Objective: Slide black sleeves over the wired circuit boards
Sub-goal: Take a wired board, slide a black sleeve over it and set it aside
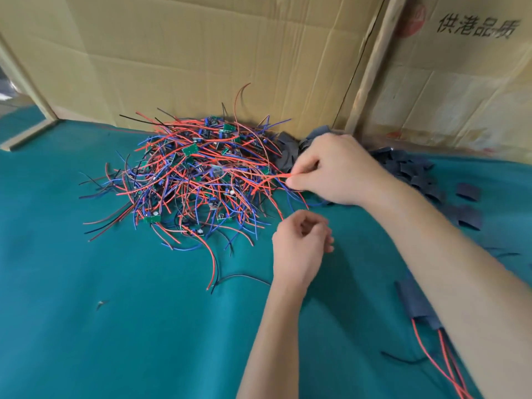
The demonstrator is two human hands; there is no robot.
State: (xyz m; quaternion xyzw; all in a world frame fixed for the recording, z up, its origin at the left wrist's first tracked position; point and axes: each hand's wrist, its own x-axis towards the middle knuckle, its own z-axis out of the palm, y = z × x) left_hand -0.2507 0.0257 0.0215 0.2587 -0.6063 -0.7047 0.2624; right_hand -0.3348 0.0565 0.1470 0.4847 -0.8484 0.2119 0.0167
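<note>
Red wire ends [276,176] pinched between thumb and fingertips of the right hand [335,168], drawn taut out of the tangled heap of wired circuit boards [198,174]. Heap sits on the teal cloth bench [115,312], toward its far edge, against the cardboard wall [201,53]. Green boards show here and there among red, blue and black leads.

Left hand [299,246] hovers nearer the body, fingers loosely curled, holding nothing I can make out; slight blur there.

Loose black sleeves [403,165] piled at the far right of the bench, behind and beside the right hand, a few strays nearer the right edge. Already-sleeved pieces [417,306] lie under the right forearm, red leads trailing toward the near edge.

Risks, as judged:
- Leads interlock thoroughly; a firm pull on this pinch likely drags neighbouring boards along, or scatters the heap across the cloth.
- Strain falls on the solder joint where the wire meets its board; a snagged board could lose a lead.
- Which board these wires belong to cannot be told.
- Forearm could sweep finished pieces off the near edge.
</note>
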